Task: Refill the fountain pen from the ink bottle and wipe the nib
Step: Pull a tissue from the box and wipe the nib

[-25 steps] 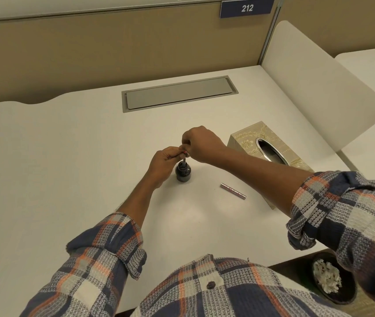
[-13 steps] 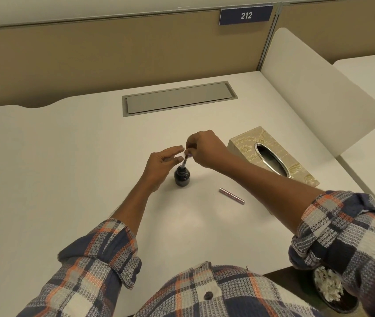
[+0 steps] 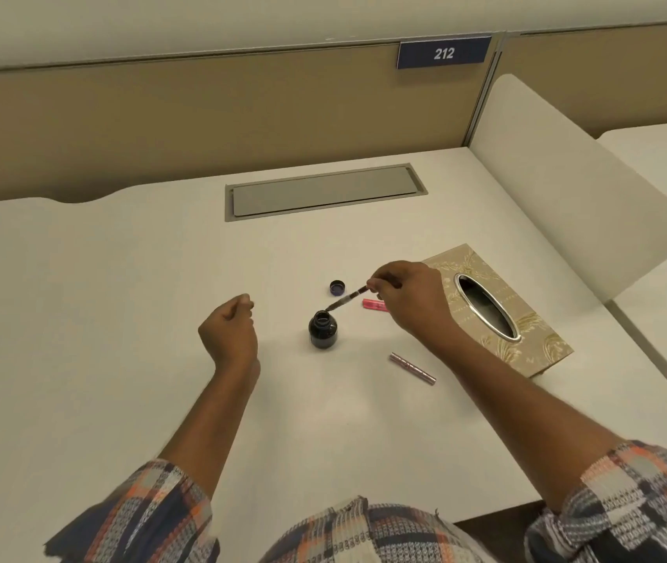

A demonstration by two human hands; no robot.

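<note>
A small dark ink bottle [image 3: 322,329] stands uncapped in the middle of the white desk [image 3: 100,319]. My right hand [image 3: 409,296] pinches the back end of the fountain pen's inner section [image 3: 346,298], held slanted with its nib just above the bottle's mouth. My left hand [image 3: 231,331] hovers to the left of the bottle, apart from it, fingers loosely curled and holding nothing. The bottle's purple cap [image 3: 337,287] lies behind the bottle. A pink pen part [image 3: 374,304] lies under my right hand. The metallic pink pen barrel [image 3: 412,368] lies to the right of the bottle.
A gold patterned tissue box [image 3: 526,331] sits on the desk's right side, close to my right wrist. A grey cable hatch [image 3: 323,193] is set into the desk's far middle. A white divider panel [image 3: 567,197] rises along the right edge.
My left hand let go of the pen and moved left, away from the bottle. My right hand lifted the pen section out of the bottle and tilted it rightward.
</note>
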